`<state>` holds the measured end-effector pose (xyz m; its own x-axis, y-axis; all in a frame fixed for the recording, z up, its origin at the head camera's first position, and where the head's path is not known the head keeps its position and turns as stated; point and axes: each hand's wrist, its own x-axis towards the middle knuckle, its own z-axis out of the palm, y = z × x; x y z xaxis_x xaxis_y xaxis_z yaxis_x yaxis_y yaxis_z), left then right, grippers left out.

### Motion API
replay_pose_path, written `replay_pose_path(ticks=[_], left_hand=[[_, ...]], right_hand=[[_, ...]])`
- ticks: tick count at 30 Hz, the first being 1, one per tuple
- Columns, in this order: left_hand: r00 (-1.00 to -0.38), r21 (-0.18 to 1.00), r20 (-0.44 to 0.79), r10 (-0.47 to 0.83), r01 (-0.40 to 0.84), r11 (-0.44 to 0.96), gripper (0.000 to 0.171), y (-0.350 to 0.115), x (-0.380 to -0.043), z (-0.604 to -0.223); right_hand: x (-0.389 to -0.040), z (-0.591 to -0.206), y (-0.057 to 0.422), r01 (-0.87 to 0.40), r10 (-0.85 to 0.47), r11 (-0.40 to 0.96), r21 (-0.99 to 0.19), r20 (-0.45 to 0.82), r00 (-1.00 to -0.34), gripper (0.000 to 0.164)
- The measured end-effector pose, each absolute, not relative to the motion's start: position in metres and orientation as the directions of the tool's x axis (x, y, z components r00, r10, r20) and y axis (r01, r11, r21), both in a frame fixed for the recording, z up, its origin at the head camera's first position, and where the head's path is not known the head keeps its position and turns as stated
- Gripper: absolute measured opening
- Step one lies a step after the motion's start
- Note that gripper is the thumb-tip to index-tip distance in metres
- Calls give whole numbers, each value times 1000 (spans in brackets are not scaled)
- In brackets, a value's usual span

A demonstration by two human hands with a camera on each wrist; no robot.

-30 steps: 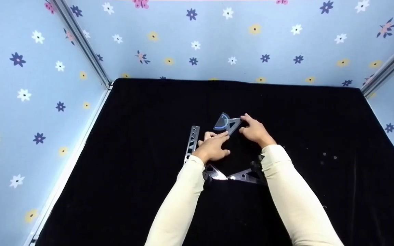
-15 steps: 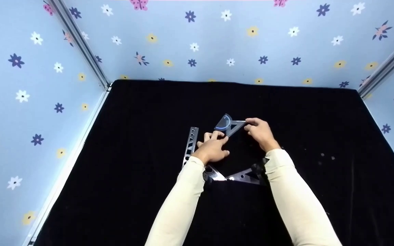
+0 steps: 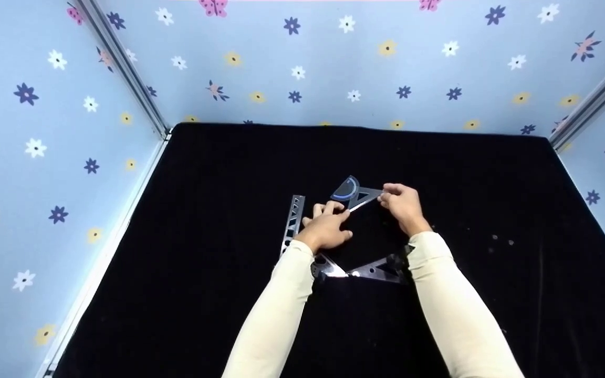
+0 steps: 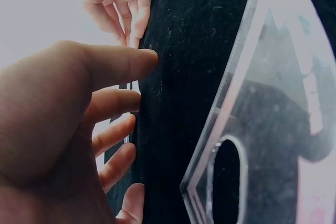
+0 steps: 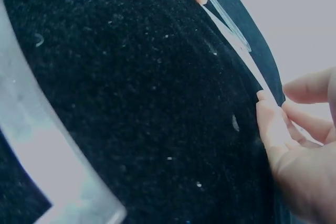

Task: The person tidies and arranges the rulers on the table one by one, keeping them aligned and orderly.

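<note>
A clear set square (image 3: 366, 196) lies on the black cloth, its right corner pinched between the thumb and fingers of my right hand (image 3: 403, 209). Near its lower left corner, my left hand (image 3: 325, 229) rests with fingers spread and a fingertip touching it. Just beyond those fingers sits a clear protractor (image 3: 345, 189) with a blue arc, meeting the set square's left side. In the right wrist view the set square (image 5: 239, 48) appears almost edge-on, running from a left fingertip to the right hand (image 5: 299, 145). The left thumb (image 4: 121, 66) stands apart from the cloth.
A clear ruler (image 3: 293, 220) with cut-out shapes lies left of the left hand, its near end hidden by the wrist. Two more clear triangular pieces, one on the left (image 3: 332, 266) and another on the right (image 3: 378, 271), lie between the forearms. Flowered walls (image 3: 302, 63) border the table.
The right hand has moved right and slightly nearer, and the set square's right corner has swung with it. The protractor has shifted slightly right. The left hand has barely moved.
</note>
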<state>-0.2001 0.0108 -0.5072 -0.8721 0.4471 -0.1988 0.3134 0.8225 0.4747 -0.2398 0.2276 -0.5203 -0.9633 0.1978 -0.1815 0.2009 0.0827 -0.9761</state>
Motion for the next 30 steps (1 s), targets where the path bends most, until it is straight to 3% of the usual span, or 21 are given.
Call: replay_pose_path(ticks=[11, 30], left_hand=[[-893, 476, -189, 408, 280, 834, 61, 22, -198, -509], [-905, 480, -206, 372, 238, 844, 62, 17, -194, -508]], right_hand=[[-235, -521, 231, 212, 311, 78, -974, -179, -933, 29], [-223, -515, 240, 199, 243, 249, -948, -138, -960, 23]])
